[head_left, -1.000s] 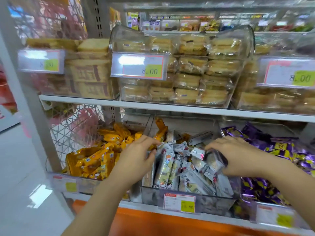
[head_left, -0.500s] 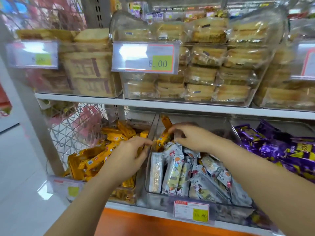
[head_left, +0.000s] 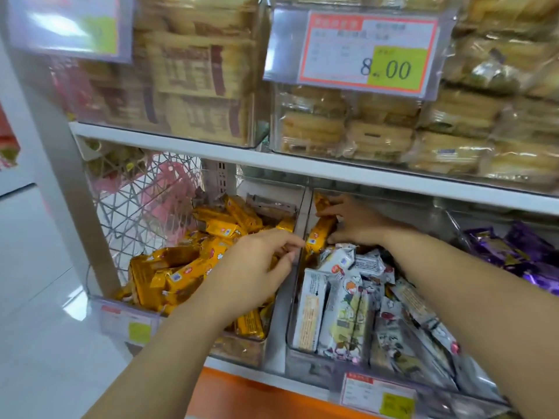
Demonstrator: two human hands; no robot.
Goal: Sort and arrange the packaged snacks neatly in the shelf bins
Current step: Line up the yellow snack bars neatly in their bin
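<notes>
The right hand [head_left: 354, 222] pinches a yellow pack [head_left: 319, 235] at the back of the middle bin [head_left: 305, 368], behind the white packs [head_left: 341, 306]. The left hand [head_left: 254, 264] hangs over the yellow pile [head_left: 178, 273] in the left bin [head_left: 239, 349], its fingers loose.

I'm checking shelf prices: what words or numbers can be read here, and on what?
"8.00": green patch of the red-bordered white price tag, upper right; other print blurred.
Glare-washed price tag, upper left: unreadable.
Lower-left price tag and lower-right price tag, yellow-green patches: blurred.
Shiny yellow snack wrappers and white cartoon-printed snack wrappers: print too small.
</notes>
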